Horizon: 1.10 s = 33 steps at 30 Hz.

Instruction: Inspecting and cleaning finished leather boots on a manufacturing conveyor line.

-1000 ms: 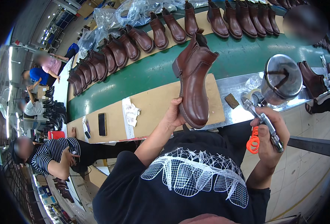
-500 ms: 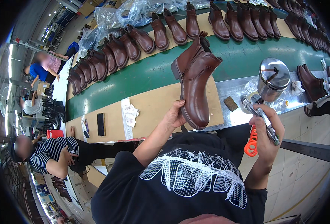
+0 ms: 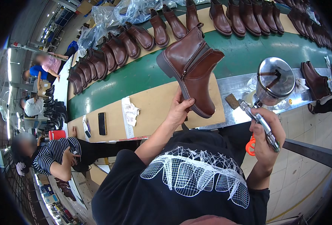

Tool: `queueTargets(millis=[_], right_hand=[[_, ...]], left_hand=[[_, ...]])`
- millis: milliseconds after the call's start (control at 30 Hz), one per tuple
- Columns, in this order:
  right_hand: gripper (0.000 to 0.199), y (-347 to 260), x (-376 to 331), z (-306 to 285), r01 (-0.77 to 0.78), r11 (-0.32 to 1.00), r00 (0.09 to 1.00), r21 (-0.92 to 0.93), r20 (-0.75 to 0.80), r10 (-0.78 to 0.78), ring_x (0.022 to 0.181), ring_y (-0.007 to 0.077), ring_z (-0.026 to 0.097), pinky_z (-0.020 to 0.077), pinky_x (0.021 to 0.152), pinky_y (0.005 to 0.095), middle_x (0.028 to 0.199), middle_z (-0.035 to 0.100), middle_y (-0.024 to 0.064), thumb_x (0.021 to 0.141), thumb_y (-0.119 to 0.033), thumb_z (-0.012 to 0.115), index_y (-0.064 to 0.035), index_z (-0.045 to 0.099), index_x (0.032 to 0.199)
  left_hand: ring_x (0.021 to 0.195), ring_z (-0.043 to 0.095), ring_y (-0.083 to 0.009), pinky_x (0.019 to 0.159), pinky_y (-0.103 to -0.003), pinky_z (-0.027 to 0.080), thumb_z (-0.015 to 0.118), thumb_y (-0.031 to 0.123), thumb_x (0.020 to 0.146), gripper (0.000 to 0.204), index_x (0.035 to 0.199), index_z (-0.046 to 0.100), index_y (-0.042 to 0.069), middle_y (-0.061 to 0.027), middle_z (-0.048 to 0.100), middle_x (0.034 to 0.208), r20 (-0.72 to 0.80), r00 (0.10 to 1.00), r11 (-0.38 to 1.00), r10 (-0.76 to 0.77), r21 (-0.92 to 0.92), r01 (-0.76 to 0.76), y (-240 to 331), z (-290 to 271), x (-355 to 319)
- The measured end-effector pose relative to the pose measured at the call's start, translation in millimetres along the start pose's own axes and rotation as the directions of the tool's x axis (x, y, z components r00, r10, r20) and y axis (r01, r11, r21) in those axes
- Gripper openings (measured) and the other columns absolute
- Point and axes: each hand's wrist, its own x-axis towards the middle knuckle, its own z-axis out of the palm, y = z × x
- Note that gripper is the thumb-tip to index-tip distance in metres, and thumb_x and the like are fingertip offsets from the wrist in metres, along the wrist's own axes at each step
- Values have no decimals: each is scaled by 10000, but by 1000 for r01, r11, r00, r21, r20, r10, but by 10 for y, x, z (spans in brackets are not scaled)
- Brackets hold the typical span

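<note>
A brown leather ankle boot [image 3: 196, 69] is held up over the bench by my left hand [image 3: 179, 108], which grips it by the sole near the toe. Its zipped side faces me and its heel points to the left. My right hand [image 3: 266, 137] is wrapped round a metal spray gun [image 3: 261, 122] with a shiny cup [image 3: 275, 78] on top. The gun's nozzle points toward the boot, apart from it. An orange coiled hose [image 3: 251, 146] hangs beside my right hand.
Rows of brown boots [image 3: 134, 35] line the far side of the green bench [image 3: 147, 73]. Brown board [image 3: 156, 101] bears a phone [image 3: 102, 123] and a white cloth [image 3: 130, 111]. A brown sponge-like block [image 3: 232, 101] lies on the metal sheet. At left stands a person in stripes [image 3: 57, 150].
The boot has turned in my left hand, its heel swinging left and its zip coming into fuller view. My left hand has risen slightly. The spray gun has shifted a little left.
</note>
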Motion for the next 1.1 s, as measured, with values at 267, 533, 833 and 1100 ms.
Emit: queueTargets(millis=[267, 533, 833, 1100], right_hand=[[307, -45, -103, 74, -60, 998, 997, 26, 50, 58, 832, 192, 592, 425, 802, 287, 933, 705, 71, 833, -225, 755, -10, 687, 1042], [281, -94, -76, 168, -60, 996, 994, 61, 90, 54, 785, 172, 528, 405, 761, 293, 911, 706, 46, 811, -202, 768, -52, 701, 1039], [302, -27, -36, 231, -53, 997, 988, 61, 149, 44, 766, 171, 557, 401, 763, 296, 921, 706, 54, 806, -199, 761, -48, 698, 1059], [291, 75, 53, 151, -156, 981, 986, 114, 78, 148, 799, 182, 584, 439, 759, 299, 828, 687, 54, 822, -204, 744, -26, 701, 1048]], left_hand=[[1205, 539, -171, 968, -307, 474, 755, -10, 775, 953, 1549, 215, 123, -54, 479, 1400, 27, 956, 946, 291, 141, -292, -94, 25, 27], [1188, 539, -169, 937, -293, 492, 772, -70, 742, 1004, 1549, 192, 80, -91, 458, 1414, -7, 939, 917, 343, 218, -333, -128, 15, 87], [1113, 594, -182, 867, -321, 558, 783, 6, 772, 1005, 1555, 160, 95, -102, 495, 1380, -83, 964, 955, 252, 180, -235, -155, 11, 133], [1100, 622, -236, 856, -446, 567, 626, 230, 918, 662, 1487, 325, 74, -118, 543, 1344, -172, 985, 998, 22, 59, -12, -264, -215, 243]])
